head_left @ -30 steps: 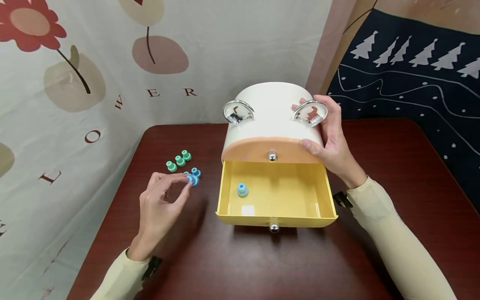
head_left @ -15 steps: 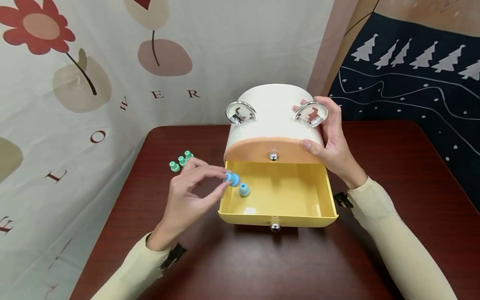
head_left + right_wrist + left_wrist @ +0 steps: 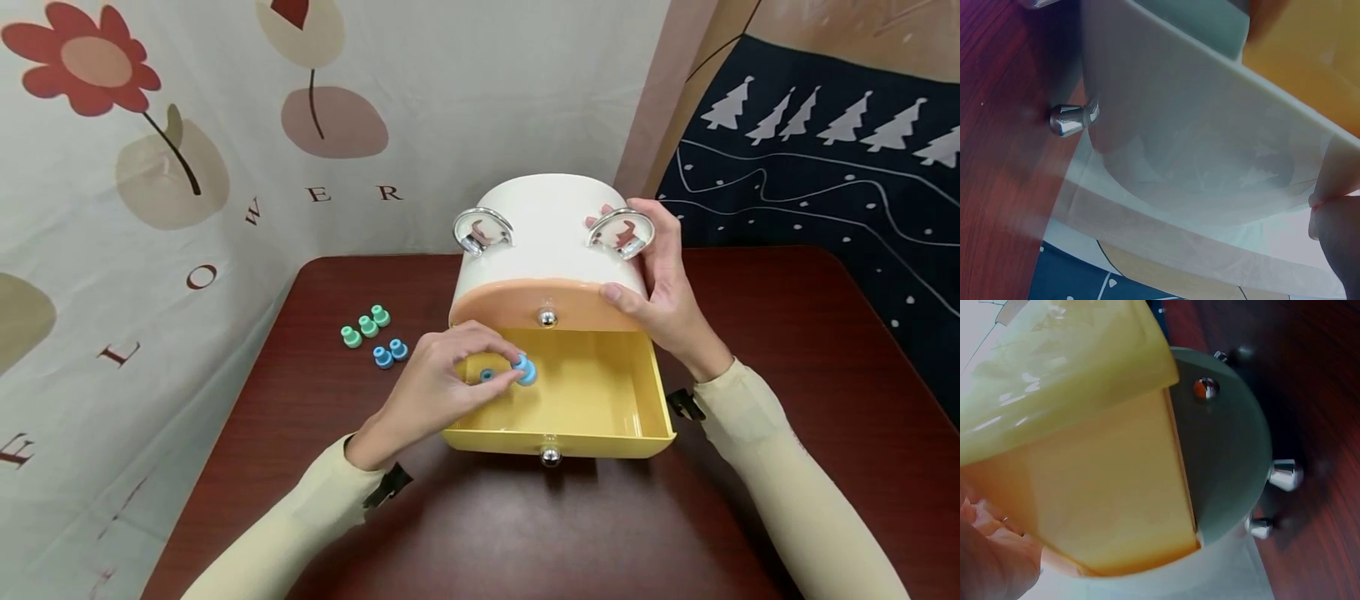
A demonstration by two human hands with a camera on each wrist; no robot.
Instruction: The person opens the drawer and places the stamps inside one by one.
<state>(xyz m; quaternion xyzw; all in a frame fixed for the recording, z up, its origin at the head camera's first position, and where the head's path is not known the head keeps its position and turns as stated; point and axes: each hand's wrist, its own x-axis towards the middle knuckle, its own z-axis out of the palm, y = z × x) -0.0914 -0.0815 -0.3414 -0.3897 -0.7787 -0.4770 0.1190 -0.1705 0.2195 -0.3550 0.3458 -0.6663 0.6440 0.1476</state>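
Note:
Over the open yellow drawer [image 3: 592,383], my left hand [image 3: 442,375] pinches a small light blue stepped peg [image 3: 527,371] between thumb and forefinger. Another blue peg [image 3: 487,376] stands inside the drawer, partly hidden behind those fingers. The drawer belongs to a white rounded cabinet [image 3: 551,208] with an orange upper drawer [image 3: 510,302] and two silver ear-like rings on top. My right hand [image 3: 667,292] grips the cabinet's right side, its thumb on the orange front. In the right wrist view, the fingers [image 3: 1338,231] lie against the white wall [image 3: 1197,144].
Left of the cabinet, green pegs [image 3: 367,326] stand in a short row on the dark red table [image 3: 480,533], with two blue pegs [image 3: 390,353] in front of them. A silver knob [image 3: 551,456] juts from the drawer front. A printed cloth [image 3: 465,100] hangs behind.
My left hand has picked up a blue peg from the table and carried it right, over the drawer. The right hand stays on the cabinet.

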